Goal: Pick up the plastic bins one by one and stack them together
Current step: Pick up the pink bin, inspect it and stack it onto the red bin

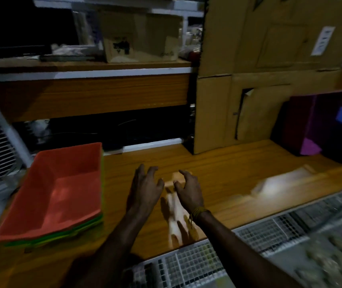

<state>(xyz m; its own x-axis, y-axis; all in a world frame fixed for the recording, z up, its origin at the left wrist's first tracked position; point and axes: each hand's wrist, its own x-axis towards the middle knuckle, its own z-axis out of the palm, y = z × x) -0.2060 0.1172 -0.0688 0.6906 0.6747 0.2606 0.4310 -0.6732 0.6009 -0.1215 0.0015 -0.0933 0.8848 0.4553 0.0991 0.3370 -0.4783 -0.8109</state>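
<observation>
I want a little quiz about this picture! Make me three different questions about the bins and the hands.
1. True or false: the red bin sits on top of the stack.
2. What colour are the bins just under it? A) green B) black C) white
3. Fill in: the left hand and right hand are holding ____.

Key: 1 true. 2 A: green bins peek out beneath. 3 nothing: both hover over the table, fingers loosely curled.

Dim, underexposed; upper left nr black. Glare patches on glossy orange-brown wooden tabletop (pixel 218 163), motion blur w/ wide-angle bending toward edges.
</observation>
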